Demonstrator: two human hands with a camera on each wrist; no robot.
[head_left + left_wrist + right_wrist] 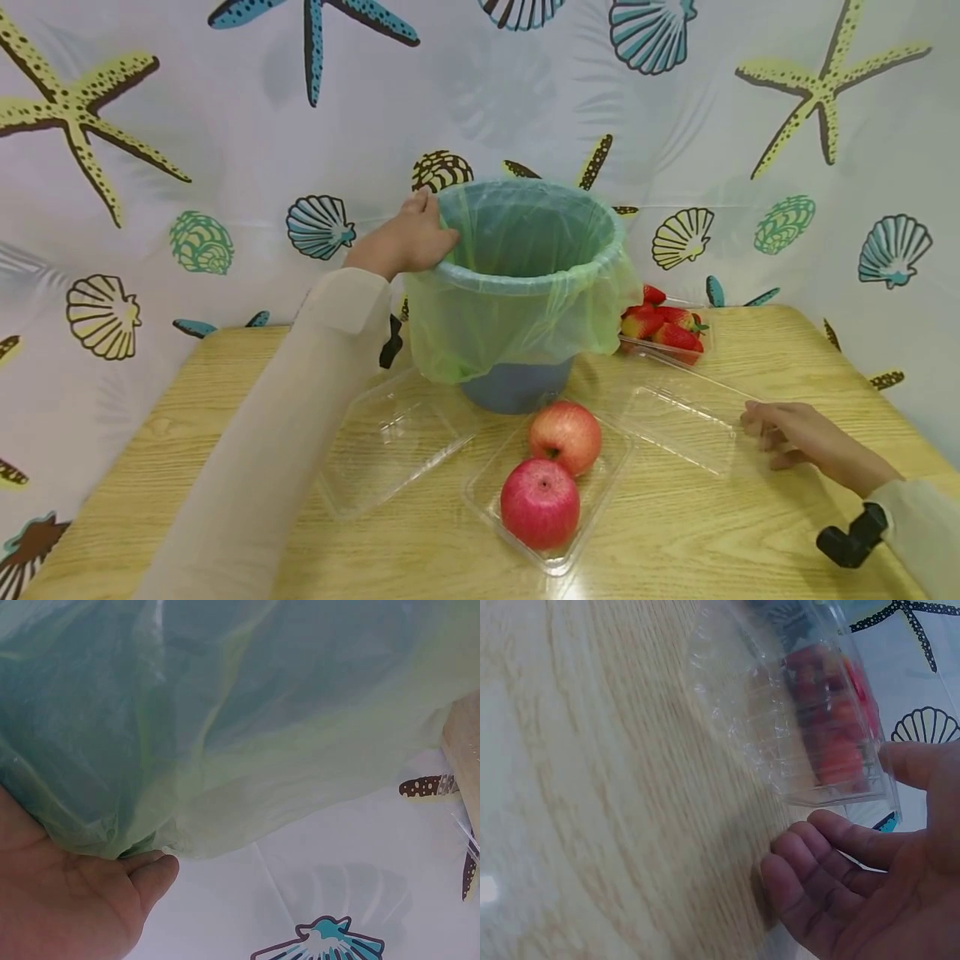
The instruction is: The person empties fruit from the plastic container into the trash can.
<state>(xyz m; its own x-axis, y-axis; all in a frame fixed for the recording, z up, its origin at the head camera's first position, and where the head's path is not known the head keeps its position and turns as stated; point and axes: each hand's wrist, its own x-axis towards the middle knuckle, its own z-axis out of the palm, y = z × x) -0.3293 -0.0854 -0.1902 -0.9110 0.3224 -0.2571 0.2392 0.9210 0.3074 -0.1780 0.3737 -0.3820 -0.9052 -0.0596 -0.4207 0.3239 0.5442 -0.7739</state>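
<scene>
A blue bucket [517,387] stands on the table, lined with a thin yellow-green plastic bag [487,333] folded out over its rim. My left hand [412,237] grips the bucket's left rim through the bag; in the left wrist view, that hand [82,900] is against the film, with some fingers hidden. On the right, my right hand [813,442] holds the end of a clear plastic container [675,425] between thumb and fingers. Through this container [742,712], the right wrist view shows red strawberries [832,735] behind it.
Two red apples [540,504] sit in a clear tray [555,569] in front of the bucket. Another clear tray [390,450] lies to its left, under my left forearm. A box of strawberries [663,325] stands behind right. A shell-patterned cloth [247,158] hangs behind the table [675,542].
</scene>
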